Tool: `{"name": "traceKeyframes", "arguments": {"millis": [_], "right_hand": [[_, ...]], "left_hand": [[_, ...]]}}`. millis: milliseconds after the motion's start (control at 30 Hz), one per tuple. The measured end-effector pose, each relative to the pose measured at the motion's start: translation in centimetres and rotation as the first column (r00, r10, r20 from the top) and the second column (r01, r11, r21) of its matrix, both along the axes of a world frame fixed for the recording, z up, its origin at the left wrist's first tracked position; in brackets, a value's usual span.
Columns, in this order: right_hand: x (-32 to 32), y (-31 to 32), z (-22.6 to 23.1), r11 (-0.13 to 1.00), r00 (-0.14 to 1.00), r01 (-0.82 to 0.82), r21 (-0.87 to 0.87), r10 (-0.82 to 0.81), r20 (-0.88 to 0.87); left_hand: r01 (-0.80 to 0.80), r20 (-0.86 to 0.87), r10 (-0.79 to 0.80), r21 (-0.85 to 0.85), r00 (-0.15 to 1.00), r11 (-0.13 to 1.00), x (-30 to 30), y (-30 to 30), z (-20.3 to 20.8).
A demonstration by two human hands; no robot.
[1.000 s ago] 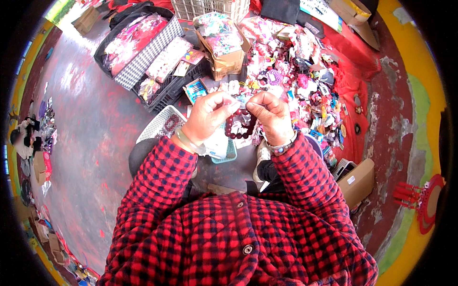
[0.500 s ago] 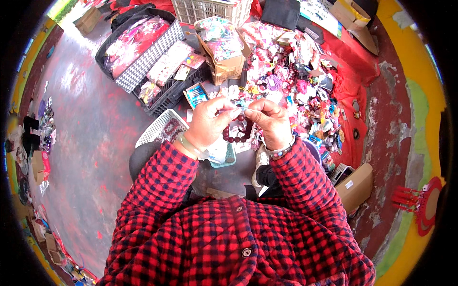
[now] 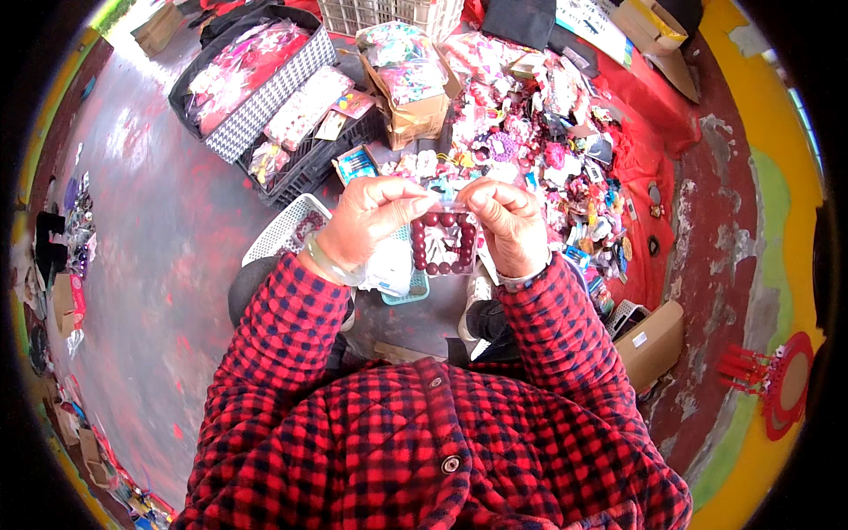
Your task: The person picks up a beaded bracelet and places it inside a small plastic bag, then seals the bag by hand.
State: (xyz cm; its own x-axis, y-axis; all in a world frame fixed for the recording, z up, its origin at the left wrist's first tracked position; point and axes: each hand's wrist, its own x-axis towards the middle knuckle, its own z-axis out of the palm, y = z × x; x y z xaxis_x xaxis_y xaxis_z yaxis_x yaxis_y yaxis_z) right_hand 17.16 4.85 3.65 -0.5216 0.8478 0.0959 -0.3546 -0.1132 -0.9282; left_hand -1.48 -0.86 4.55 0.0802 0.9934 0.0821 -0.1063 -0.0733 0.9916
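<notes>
A small clear plastic bag point(image 3: 446, 243) hangs upright between my hands, with a dark red bead bracelet point(image 3: 420, 252) inside, spread to a squarish ring. My left hand point(image 3: 367, 223) pinches the bag's upper left corner between thumb and fingers. The upper right corner is pinched by my right hand point(image 3: 512, 228). Below my left wrist, a white basket point(image 3: 263, 238) holds more dark red beads. A light blue basket point(image 3: 415, 291) with white or clear plastic packets sits beneath the bag, partly hidden by it.
A large heap of hair accessories point(image 3: 530, 132) spreads on red cloth point(image 3: 658, 168) ahead and right. A houndstooth box point(image 3: 265, 93), a black crate point(image 3: 305, 168) and a packed cardboard box point(image 3: 415, 119) stand ahead. Another cardboard box point(image 3: 652, 344) lies near my right elbow.
My hands have drawn slightly apart, stretching the bag's top edge. The bracelet, which hung as a rounder loop, now lies squarer and more squarely facing me within the bag.
</notes>
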Motion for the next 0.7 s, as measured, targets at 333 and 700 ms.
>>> {"name": "traceKeyframes", "arguments": {"millis": [333,700], "right_hand": [[-0.7,0.3,-0.6,0.989,0.977,-0.040,-0.142,0.069,0.203],[-0.2,-0.4,-0.6,0.994,0.945,0.049,0.100,-0.078,0.318]], "left_hand": [[-0.083,-0.322,0.116,0.114,0.940,0.990,0.3,0.6,-2.3],[-0.036,-0.306,0.037,0.009,0.951,0.999,0.4,0.1,-1.5]]}}
